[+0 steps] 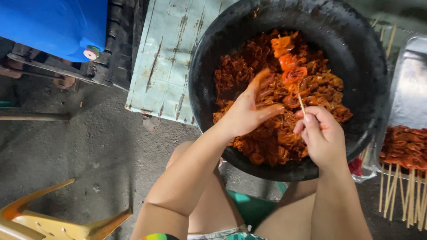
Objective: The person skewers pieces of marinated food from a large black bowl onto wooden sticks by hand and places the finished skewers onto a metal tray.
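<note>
Right hand (321, 133) pinches thin wooden skewer (301, 105) at its lower end; long axis runs up and slightly left, threaded orange meat pieces (288, 62) at the far end. Left hand (249, 111) loose, fingers spread on marinated meat in big round black basin (209, 58). Open room up-frame; basin rim close behind both wrists.

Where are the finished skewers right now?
In the head view, the finished skewers lie at the far right edge on a metal tray, just right of the big black basin and beyond the right hand.
</note>
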